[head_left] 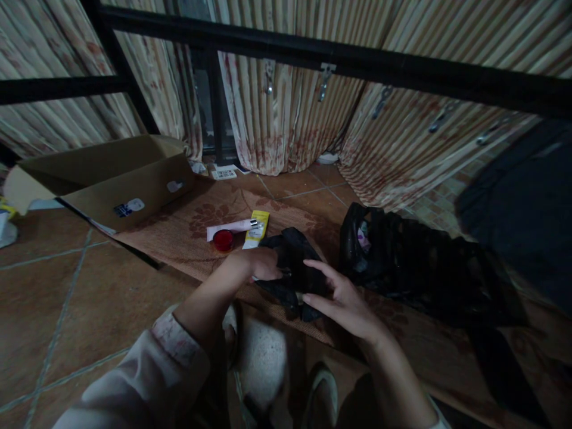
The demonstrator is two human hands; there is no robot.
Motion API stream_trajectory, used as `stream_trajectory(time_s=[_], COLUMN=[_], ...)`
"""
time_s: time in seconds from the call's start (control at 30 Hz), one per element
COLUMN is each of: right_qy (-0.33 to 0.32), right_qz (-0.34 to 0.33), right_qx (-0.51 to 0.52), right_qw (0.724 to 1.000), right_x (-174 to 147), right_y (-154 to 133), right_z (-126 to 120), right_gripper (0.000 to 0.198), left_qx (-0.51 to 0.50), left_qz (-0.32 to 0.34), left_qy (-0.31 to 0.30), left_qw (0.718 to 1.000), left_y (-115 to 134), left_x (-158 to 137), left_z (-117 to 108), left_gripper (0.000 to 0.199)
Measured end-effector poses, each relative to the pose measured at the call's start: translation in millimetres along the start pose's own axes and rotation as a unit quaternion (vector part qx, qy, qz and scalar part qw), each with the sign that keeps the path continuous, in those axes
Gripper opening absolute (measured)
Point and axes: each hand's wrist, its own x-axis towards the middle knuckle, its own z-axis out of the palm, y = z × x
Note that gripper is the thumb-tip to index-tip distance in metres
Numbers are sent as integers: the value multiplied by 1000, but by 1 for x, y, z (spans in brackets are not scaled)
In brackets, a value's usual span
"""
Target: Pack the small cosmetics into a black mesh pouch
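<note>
A small black plastic bag (pixel 292 241) lies crumpled at the front of the brown patterned cloth. My left hand (pixel 263 264) reaches into its mouth from the left, and its fingertips are hidden among the dark folds. On the bag's right side is my right hand (pixel 342 298), thumb and fingers spread apart against the plastic, with nothing held between them. Just beyond my left hand sit a round red container (pixel 223 241), a pale pink tube (pixel 230 229) with a silvery cap, and a yellow and white packet (pixel 257 229).
An open cardboard box (pixel 129 193) stands at the left on the cloth (pixel 187 247). Larger black plastic bags (pixel 402 256) lie at the right. A dark metal bar (pixel 277 42) crosses above, before striped curtains (pixel 286 113). Tiled floor (pixel 40 304) shows at the left.
</note>
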Motion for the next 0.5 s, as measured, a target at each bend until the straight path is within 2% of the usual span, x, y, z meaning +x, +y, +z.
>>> stream_trajectory(time_s=[0.2,0.4,0.5], right_qy=[10,26,48], right_qz=[-9,-13,-22], right_qx=[-36,-23,-44], right_qw=[999,999,998], right_x=[0,2,2], right_y=[3,4,6], right_z=[-1,-3,-6], right_gripper=[62,60,60], left_qx=[77,25,-21], left_qz=[78,156,169], left_qy=[84,101,97], left_qw=[990,982,981], left_y=[6,13,12], left_x=[-4,-6,-8], left_z=[0,0,-3], left_gripper=[34,32,28])
